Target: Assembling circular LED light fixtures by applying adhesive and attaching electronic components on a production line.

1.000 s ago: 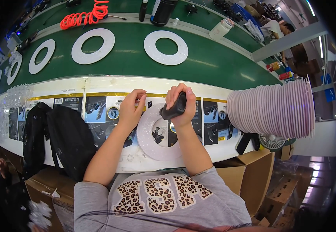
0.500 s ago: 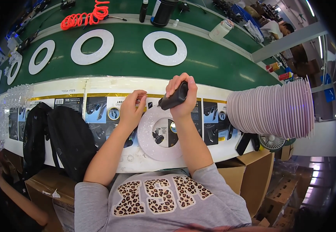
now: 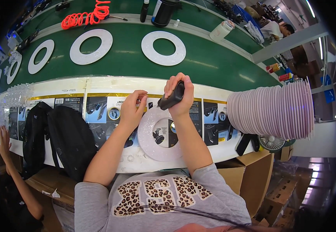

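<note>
My right hand point(image 3: 180, 94) is wrapped round a black handheld tool point(image 3: 173, 97) with a thick body and a narrow tip. The tip points down and left, by the upper edge of a white speckled flat ring point(image 3: 146, 141). My left hand point(image 3: 133, 106) is at the ring's upper left, fingers curled and thumb close to the index finger. Whatever may be between those fingertips is too small to make out. The ring lies flat on a white board with printed dark panels point(image 3: 96, 112), which show through its hole.
Several similar rings point(image 3: 146, 48) lie on the green bench beyond. A long stack of rings point(image 3: 268, 110) stands at right, beside a small fan point(image 3: 271, 142). A black bag point(image 3: 69, 135) and clear plastic pieces point(image 3: 19, 92) are left, near another person's hand point(image 3: 3, 142).
The tool and my right hand have shifted slightly left. At far left, the other person's hand has come up beside the board, fingers spread. My left hand has barely moved.
</note>
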The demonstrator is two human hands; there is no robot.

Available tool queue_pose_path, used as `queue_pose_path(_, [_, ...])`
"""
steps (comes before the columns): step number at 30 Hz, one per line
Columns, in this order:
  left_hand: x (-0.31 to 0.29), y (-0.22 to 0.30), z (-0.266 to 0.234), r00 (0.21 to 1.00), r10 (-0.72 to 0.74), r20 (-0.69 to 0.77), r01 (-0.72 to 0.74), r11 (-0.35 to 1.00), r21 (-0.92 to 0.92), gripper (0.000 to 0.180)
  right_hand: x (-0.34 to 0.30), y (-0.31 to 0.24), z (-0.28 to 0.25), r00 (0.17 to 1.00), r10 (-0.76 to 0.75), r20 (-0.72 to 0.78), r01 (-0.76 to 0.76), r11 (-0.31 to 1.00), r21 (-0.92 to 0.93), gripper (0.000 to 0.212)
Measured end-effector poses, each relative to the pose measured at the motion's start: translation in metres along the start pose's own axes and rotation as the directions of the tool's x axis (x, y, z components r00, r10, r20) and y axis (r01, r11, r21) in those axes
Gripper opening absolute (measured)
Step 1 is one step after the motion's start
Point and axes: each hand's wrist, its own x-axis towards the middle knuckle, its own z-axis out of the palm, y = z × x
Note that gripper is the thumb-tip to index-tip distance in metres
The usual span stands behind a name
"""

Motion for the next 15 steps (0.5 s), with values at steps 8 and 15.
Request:
queue_pose_path(8, [0.000, 0.000, 0.000, 1.000, 0.009, -0.002, -0.009, 1.000, 0.012, 0.016, 0.000, -0.004, 0.001, 0.999, -0.008, -0.035, 0.009, 1.000, 0.025, 0.043])
queue_pose_path(15, [0.000, 0.000, 0.000, 1.000, 0.004, -0.004, -0.004, 1.000, 0.004, 0.016, 0.006, -0.020, -0.010, 0.995, -0.077, -0.070, 0.080, 0.996, 0.029, 0.042])
